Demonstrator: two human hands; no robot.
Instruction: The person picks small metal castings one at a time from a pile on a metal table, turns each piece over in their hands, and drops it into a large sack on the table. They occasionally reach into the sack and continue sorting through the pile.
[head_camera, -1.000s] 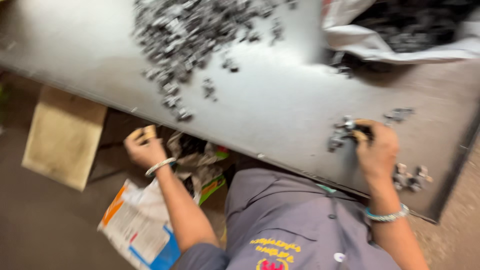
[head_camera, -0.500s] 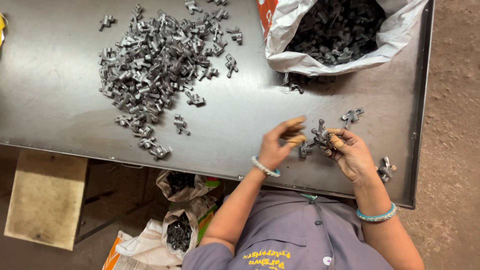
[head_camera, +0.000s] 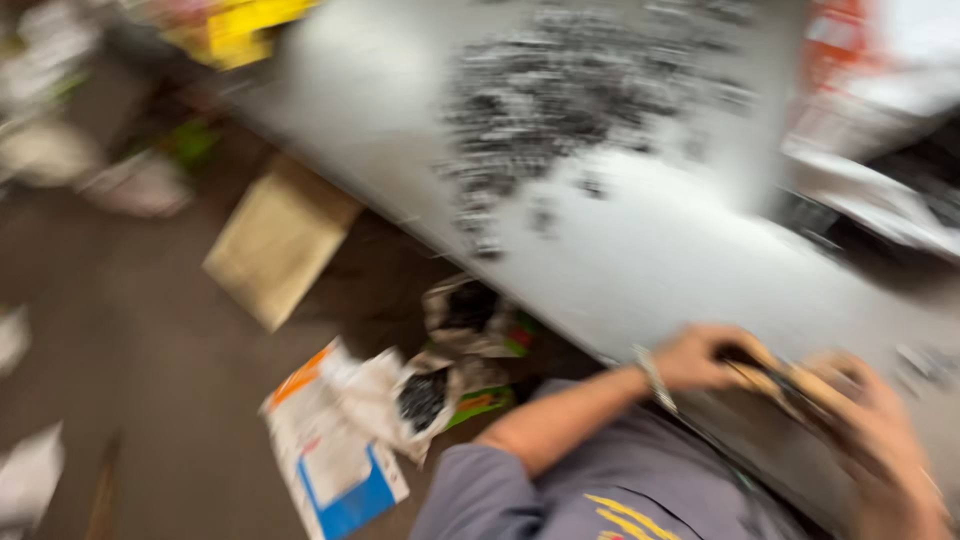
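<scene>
The view is badly blurred. My left hand (head_camera: 705, 358) and my right hand (head_camera: 872, 425) meet at the near edge of the grey metal table (head_camera: 650, 250), at the lower right. Both hands close on a small dark metal part (head_camera: 775, 378) held between them. A wide heap of small grey metal parts (head_camera: 570, 95) lies farther up the table, well away from both hands. A few loose parts (head_camera: 925, 362) lie just right of my right hand.
A white sack (head_camera: 880, 190) of dark parts sits at the table's far right. Under the table stand open bags (head_camera: 440, 385) holding dark pieces, and a flat tan box (head_camera: 278, 240) lies on the floor. Yellow and pale clutter (head_camera: 235, 25) fills the upper left.
The view has swung left and down and gone blurry. My hands stay together at the table's edge, now at the lower right of the frame.
</scene>
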